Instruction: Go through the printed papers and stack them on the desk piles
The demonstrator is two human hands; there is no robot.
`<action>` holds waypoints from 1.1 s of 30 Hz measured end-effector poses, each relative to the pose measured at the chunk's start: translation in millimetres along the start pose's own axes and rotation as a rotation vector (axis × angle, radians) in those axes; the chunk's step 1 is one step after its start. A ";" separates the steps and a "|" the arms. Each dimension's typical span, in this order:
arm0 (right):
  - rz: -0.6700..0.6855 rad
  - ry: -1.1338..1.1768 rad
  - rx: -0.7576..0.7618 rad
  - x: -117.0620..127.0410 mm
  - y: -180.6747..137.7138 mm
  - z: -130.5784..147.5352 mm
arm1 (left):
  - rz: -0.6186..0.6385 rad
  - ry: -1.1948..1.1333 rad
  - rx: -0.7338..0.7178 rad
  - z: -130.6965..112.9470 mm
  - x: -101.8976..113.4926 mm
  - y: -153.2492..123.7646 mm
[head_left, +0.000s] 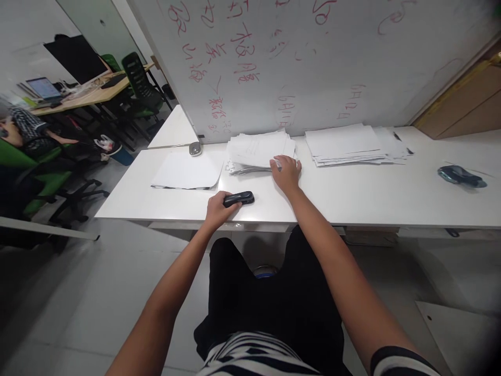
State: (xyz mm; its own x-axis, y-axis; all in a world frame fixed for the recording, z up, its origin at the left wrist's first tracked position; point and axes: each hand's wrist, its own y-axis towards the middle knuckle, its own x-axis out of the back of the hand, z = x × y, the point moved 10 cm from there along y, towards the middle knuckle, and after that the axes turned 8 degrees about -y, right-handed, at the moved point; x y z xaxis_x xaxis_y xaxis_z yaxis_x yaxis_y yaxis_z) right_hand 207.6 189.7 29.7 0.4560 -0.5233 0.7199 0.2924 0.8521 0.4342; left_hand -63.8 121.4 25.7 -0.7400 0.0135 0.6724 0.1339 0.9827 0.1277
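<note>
My left hand (218,208) rests on the near edge of a white table (352,196), its fingers closed around the left end of a black stapler (239,198) lying flat. My right hand (287,172) reaches further in, and its fingers curl onto the near right corner of a thick stack of white paper (258,150) at the table's middle back. The fingertips seem to pinch the top sheets.
A single sheet (187,172) lies to the left, a second paper stack (348,145) to the right, a small grey object (195,149) behind, a dark object (461,175) far right. A whiteboard (297,57) with red writing stands behind. A person (23,137) sits at far left among office chairs.
</note>
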 end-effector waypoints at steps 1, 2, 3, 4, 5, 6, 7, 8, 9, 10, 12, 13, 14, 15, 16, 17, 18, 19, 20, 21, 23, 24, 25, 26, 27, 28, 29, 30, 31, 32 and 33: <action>-0.007 -0.005 -0.001 0.3 0.3 -0.6 | 0.001 -0.001 0.002 0.4 -0.1 -0.1; -0.011 -0.015 0.001 0.4 0.7 -1.1 | -0.001 -0.002 0.005 0.9 0.0 -0.3; -0.013 -0.027 0.006 0.1 1.2 -1.3 | -0.004 -0.003 0.008 1.5 0.1 -0.4; -0.013 -0.040 0.013 -0.5 1.9 -1.3 | -0.008 -0.004 0.009 2.0 0.3 -0.5; -0.009 -0.054 0.025 -1.6 2.6 -0.9 | -0.011 -0.005 0.009 2.3 0.3 -0.5; -0.003 -0.066 0.039 -2.9 3.4 -0.3 | -0.012 -0.005 0.007 2.3 0.3 -0.6; 0.005 -0.075 0.054 -4.4 4.2 0.4 | -0.011 -0.005 0.005 2.3 0.1 -0.6; 0.012 -0.081 0.069 -5.7 5.1 0.9 | -0.007 -0.005 0.004 2.2 -0.3 -0.6; 0.019 -0.085 0.084 -6.9 6.0 1.4 | -0.003 -0.005 0.004 2.2 -0.6 -0.6; 0.027 -0.085 0.097 -8.0 6.9 1.7 | 0.001 -0.005 0.006 2.1 -0.9 -0.7; 0.047 -0.080 0.116 -9.9 8.8 1.7 | 0.002 -0.007 0.010 2.0 -0.6 -0.7; 0.059 -0.076 0.119 -10.9 9.6 1.3 | 0.001 -0.008 0.012 1.6 -0.3 -0.8; 0.071 -0.073 0.118 -11.6 10.4 0.6 | -0.002 -0.009 0.012 1.1 0.2 -0.7; 0.078 -0.072 0.114 -11.9 11.2 0.0 | -0.003 -0.009 0.012 0.6 0.5 -0.7; 0.080 -0.075 0.107 -11.6 12.0 -0.7 | -0.001 -0.010 0.012 0.0 0.4 -0.6; 0.076 -0.080 0.098 -10.8 12.8 -1.1 | 0.003 -0.010 0.012 -0.5 0.2 -0.5; 0.071 -0.087 0.092 -10.0 13.5 -0.9 | 0.008 -0.009 0.013 -0.9 -0.3 -0.5; 0.069 -0.094 0.088 -9.7 14.1 -0.4 | 0.009 -0.009 0.014 -1.2 -0.4 -0.4; 0.074 -0.101 0.086 -10.2 14.6 0.6 | 0.009 -0.008 0.015 -1.5 -0.4 -0.4; 0.085 -0.106 0.084 -11.5 14.9 1.7 | 0.007 -0.006 0.017 -1.6 -0.3 -0.4; 0.121 -0.120 0.080 -15.8 15.1 4.2 | 0.001 -0.002 0.023 -1.1 0.0 -0.3; 0.139 -0.130 0.074 -18.1 15.1 5.1 | -0.001 0.001 0.026 -0.7 0.0 -0.3; 0.159 -0.140 0.065 -20.5 15.0 5.5 | -0.003 0.002 0.027 -0.5 -0.1 -0.1; 0.179 -0.147 0.054 -22.9 14.8 5.6 | -0.004 0.002 0.024 -0.6 -0.3 0.1; 0.201 -0.150 0.043 -25.3 14.6 5.5 | -0.005 -0.001 0.018 -1.0 -0.3 0.3; 0.222 -0.147 0.031 -27.6 14.5 5.1 | -0.008 -0.005 0.011 -1.5 -0.4 0.5; 0.243 -0.141 0.022 -29.9 14.4 4.9 | -0.008 -0.010 0.003 -2.0 -0.6 0.6; 0.262 -0.131 0.018 -32.0 14.4 5.1 | -0.009 -0.015 -0.003 -2.5 -0.7 0.7; 0.278 -0.123 0.019 -33.9 14.5 5.5 | -0.010 -0.017 -0.006 -2.8 -0.7 0.8; 0.293 -0.117 0.019 -35.5 14.7 5.8 | -0.012 -0.017 -0.007 -2.9 -0.7 0.9; 0.305 -0.116 0.019 -36.7 14.9 5.8 | -0.014 -0.015 -0.008 -3.1 -0.5 1.0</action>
State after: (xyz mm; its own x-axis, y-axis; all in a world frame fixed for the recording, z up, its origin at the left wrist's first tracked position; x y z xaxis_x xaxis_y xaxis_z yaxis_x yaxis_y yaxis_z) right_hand 190.3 221.6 12.9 0.4208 -0.2403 0.8748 0.1410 0.9699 0.1986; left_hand -61.2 121.8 27.7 -0.7519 0.0030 0.6593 0.1287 0.9814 0.1424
